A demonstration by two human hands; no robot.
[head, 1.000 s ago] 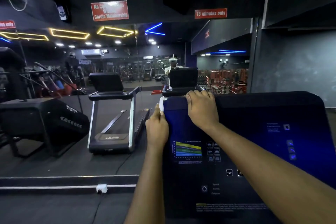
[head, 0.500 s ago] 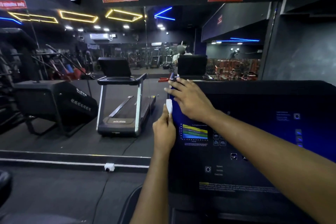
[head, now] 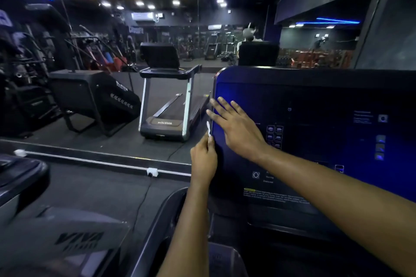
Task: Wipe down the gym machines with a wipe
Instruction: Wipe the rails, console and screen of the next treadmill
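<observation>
A treadmill console (head: 315, 132) with a dark, blue-lit touch panel fills the right half of the view. My left hand (head: 203, 159) pinches a small white wipe (head: 209, 129) and holds it against the console's left edge, about halfway down. My right hand (head: 236, 128) lies flat on the panel just right of that edge, fingers straight and spread, pointing up and left. The wipe is mostly hidden by my left fingers; only a thin strip shows above them.
A wall mirror ahead reflects another treadmill (head: 171, 101) and a black stair machine (head: 90, 96). A raised floor ledge with a white socket (head: 152, 171) runs along the mirror's base. A dark machine shroud (head: 56, 231) sits at lower left.
My left hand has slid the wipe down the console's left edge from the top corner. My right hand let go of the top rim and moved down flat onto the panel.
</observation>
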